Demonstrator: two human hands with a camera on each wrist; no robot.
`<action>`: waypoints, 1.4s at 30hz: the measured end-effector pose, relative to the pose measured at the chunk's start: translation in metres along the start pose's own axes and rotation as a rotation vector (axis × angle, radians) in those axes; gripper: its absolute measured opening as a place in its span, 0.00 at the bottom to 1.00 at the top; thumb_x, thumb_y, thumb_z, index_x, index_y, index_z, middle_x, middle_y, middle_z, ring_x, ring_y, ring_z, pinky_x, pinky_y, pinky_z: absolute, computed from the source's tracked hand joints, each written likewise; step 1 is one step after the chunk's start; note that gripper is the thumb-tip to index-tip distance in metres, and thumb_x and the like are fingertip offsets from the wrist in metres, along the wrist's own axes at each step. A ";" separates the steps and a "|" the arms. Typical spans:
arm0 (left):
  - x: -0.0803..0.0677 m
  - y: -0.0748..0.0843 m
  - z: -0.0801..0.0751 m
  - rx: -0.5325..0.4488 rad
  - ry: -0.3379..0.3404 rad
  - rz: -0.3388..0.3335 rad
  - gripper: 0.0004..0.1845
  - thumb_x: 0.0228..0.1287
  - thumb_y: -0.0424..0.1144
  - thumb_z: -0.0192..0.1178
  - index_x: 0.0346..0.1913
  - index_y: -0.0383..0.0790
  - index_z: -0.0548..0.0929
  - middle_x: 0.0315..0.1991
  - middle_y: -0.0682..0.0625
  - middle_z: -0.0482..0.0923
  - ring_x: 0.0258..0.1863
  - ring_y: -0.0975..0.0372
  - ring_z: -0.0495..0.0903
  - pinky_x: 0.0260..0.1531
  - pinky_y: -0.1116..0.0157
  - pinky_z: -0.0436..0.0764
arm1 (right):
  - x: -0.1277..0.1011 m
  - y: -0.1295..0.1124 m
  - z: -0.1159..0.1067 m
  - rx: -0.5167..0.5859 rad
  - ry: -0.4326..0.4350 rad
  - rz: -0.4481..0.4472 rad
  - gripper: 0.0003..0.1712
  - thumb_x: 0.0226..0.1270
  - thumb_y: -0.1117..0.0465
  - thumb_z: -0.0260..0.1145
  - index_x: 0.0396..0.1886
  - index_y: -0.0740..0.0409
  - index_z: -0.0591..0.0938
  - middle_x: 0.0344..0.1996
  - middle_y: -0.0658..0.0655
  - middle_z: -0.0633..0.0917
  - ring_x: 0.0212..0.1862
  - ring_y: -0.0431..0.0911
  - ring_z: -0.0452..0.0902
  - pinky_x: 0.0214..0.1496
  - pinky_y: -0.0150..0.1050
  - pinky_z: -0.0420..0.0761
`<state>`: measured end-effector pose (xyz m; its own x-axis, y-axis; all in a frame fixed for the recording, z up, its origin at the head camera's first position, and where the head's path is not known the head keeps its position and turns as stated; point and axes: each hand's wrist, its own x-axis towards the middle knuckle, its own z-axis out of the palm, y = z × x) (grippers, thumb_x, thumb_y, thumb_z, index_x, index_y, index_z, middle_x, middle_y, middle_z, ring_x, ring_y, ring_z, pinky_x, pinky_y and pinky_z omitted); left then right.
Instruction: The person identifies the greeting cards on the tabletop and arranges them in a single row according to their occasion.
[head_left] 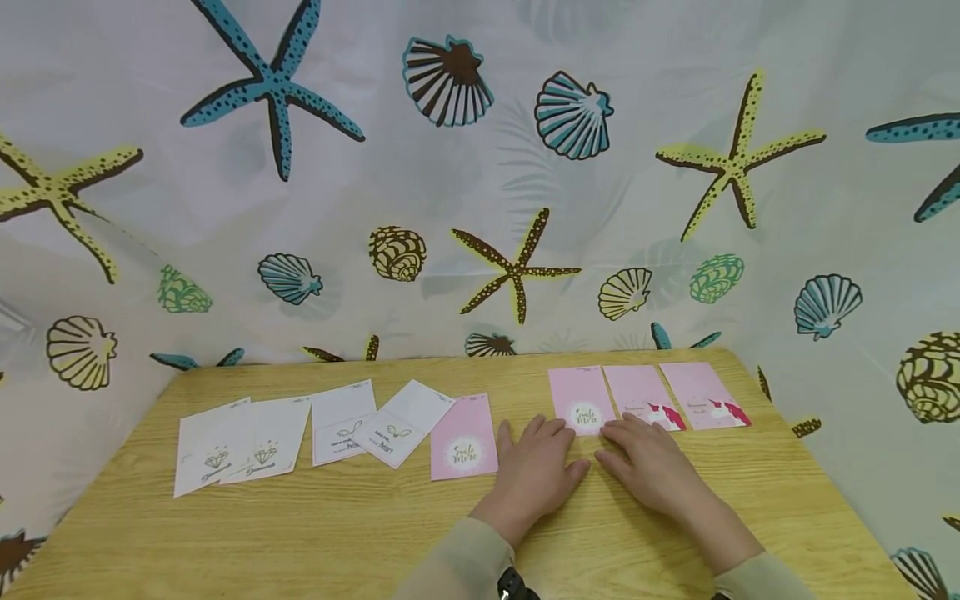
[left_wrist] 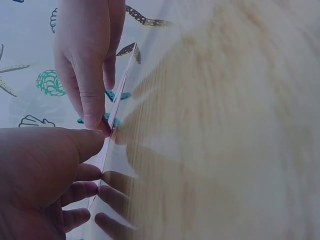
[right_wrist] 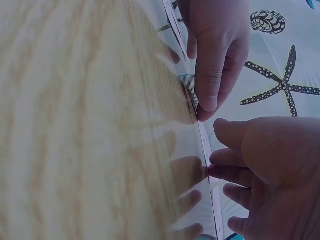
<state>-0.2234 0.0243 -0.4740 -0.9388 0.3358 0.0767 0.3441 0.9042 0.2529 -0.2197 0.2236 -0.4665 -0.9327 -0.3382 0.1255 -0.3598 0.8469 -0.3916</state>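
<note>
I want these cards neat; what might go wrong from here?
The left hand lies close beside the left Smile More card and might nudge it. The rightmost white card overlaps that one, so moving either could drag both. The right hand, near the right Smile More card, might skew it against the nearest unicorn card.

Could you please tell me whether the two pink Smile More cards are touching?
Apart: the head view shows bare tabletop between the left card and the right card.
</note>
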 end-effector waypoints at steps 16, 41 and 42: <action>-0.004 -0.002 -0.006 -0.030 0.017 0.015 0.26 0.83 0.58 0.62 0.72 0.48 0.84 0.77 0.50 0.77 0.81 0.48 0.69 0.77 0.28 0.56 | -0.001 -0.004 -0.001 0.014 0.041 0.008 0.23 0.83 0.56 0.68 0.67 0.66 0.86 0.70 0.66 0.84 0.79 0.68 0.68 0.80 0.67 0.63; -0.011 -0.010 -0.015 -0.064 0.136 -0.014 0.25 0.82 0.56 0.64 0.71 0.48 0.85 0.76 0.50 0.78 0.80 0.49 0.69 0.77 0.29 0.57 | 0.000 -0.015 -0.003 0.026 0.089 0.015 0.28 0.82 0.54 0.70 0.72 0.66 0.82 0.72 0.67 0.82 0.79 0.68 0.69 0.78 0.67 0.67; -0.012 -0.011 -0.016 -0.070 0.144 -0.019 0.25 0.82 0.56 0.65 0.71 0.48 0.85 0.76 0.50 0.78 0.80 0.49 0.69 0.77 0.29 0.57 | 0.000 -0.016 -0.003 0.033 0.094 0.016 0.29 0.82 0.54 0.70 0.73 0.66 0.81 0.72 0.67 0.81 0.79 0.68 0.69 0.78 0.67 0.68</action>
<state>-0.2163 0.0056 -0.4622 -0.9395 0.2728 0.2073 0.3288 0.8877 0.3221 -0.2139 0.2111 -0.4570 -0.9373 -0.2832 0.2032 -0.3449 0.8377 -0.4235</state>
